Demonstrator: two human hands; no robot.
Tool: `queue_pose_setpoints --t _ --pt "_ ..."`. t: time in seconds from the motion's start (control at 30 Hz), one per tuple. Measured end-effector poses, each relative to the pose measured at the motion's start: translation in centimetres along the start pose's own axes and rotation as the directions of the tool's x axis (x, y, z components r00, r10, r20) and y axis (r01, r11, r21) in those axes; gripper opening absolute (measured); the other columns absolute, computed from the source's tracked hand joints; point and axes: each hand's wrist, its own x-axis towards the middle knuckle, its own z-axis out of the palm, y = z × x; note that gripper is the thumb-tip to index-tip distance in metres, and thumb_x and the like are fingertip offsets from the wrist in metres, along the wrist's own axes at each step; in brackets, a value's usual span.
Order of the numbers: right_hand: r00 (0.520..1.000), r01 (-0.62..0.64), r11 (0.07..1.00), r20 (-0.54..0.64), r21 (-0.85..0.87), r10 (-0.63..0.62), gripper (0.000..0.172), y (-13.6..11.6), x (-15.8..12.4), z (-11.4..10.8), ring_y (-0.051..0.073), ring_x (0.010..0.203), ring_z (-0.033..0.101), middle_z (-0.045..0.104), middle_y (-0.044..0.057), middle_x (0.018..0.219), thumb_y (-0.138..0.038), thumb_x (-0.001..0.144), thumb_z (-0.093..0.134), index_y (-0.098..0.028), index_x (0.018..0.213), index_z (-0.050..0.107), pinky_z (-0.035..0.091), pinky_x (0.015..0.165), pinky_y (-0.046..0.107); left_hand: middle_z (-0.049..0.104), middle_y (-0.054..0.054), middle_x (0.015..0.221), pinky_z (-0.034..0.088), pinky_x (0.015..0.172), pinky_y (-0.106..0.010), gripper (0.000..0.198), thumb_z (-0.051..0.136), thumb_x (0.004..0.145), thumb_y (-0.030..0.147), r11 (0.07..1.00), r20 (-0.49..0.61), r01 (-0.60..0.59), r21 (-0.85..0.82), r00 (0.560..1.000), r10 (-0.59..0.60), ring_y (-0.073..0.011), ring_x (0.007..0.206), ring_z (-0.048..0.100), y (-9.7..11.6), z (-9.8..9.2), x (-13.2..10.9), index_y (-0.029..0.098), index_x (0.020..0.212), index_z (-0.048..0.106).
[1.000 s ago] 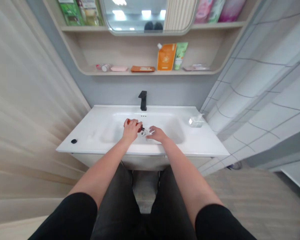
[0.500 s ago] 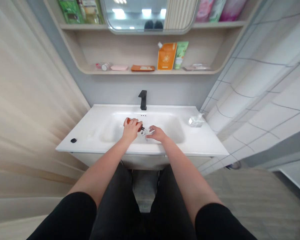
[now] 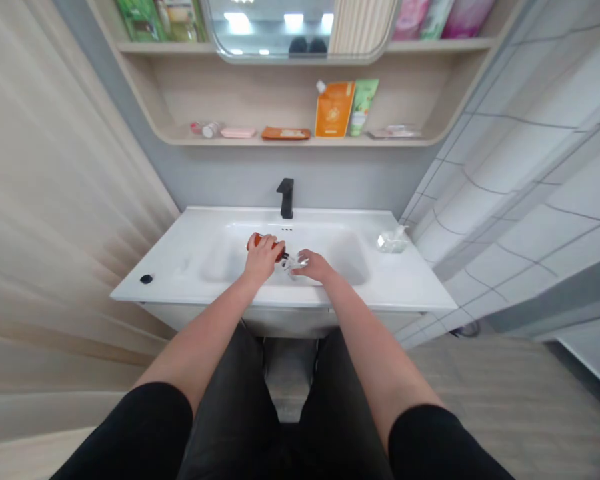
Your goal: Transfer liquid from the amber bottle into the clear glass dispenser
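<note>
My left hand is closed round a small orange-brown bottle, which lies tilted with its dark neck pointing right. My right hand is closed on a small clear container held just under the bottle's neck. Both hands hover over the basin of the white sink, a little in front of the black tap. My fingers hide most of the clear container.
A clear plastic dish sits on the sink's right rim and a small black cap on its left rim. The wooden shelf above holds an orange pouch, a green tube and flat packets. A tiled wall stands to the right.
The bottle in my left hand has tipped slightly further towards the clear container. Both hands have stayed over the basin, and the view has shifted down a little.
</note>
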Motion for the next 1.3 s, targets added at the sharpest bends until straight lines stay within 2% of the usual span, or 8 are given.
queue_pose_setpoints --t 0.2,0.6,1.1,1.3 --pt "1.0 0.013 1.0 -0.008 -0.01 -0.013 0.07 0.34 0.13 0.18 0.025 0.1 0.08 0.083 0.005 0.116 -0.043 0.067 0.107 -0.025 0.126 0.073 0.061 0.094 0.036 0.067 -0.018 0.151 0.023 0.136 -0.07 0.057 0.054 0.097 0.007 1.0 -0.005 -0.012 0.005 1.0 0.012 -0.0361 0.152 0.054 -0.04 0.01 0.02 0.028 0.148 0.069" --pt "1.0 0.019 0.999 -0.006 -0.037 -0.019 0.074 0.21 0.12 0.07 0.027 0.106 0.08 0.083 0.006 0.117 -0.043 0.067 0.107 -0.025 0.13 0.073 0.059 0.1 0.038 0.068 -0.018 0.15 0.022 0.136 -0.068 0.055 0.052 0.099 0.009 1.0 -0.019 -0.028 0.01 0.999 0.028 -0.0359 0.152 0.054 -0.09 0.1 0.09 0.027 0.147 0.07" --pt "1.0 0.018 0.998 -0.001 -0.063 -0.018 0.073 -0.18 -0.01 -0.02 0.026 0.107 0.079 0.083 0.006 0.118 -0.044 0.069 0.106 -0.024 0.13 0.072 0.058 0.1 0.037 0.066 -0.018 0.153 0.021 0.138 -0.069 0.06 0.053 0.095 0.006 1.0 0.008 -0.02 -0.001 1.0 0.02 -0.0357 0.157 0.051 0.08 -0.17 0.06 0.028 0.149 0.069" --pt "1.0 0.013 0.997 -0.004 -0.082 -0.013 0.074 -0.22 0.01 -0.04 0.027 0.107 0.08 0.083 0.006 0.118 -0.045 0.067 0.107 -0.024 0.129 0.073 0.059 0.099 0.037 0.067 -0.019 0.152 0.022 0.139 -0.067 0.057 0.05 0.098 0.008 0.999 -0.001 -0.039 0.013 0.999 0.039 -0.0355 0.156 0.052 0.19 -0.35 0.11 0.027 0.148 0.07"
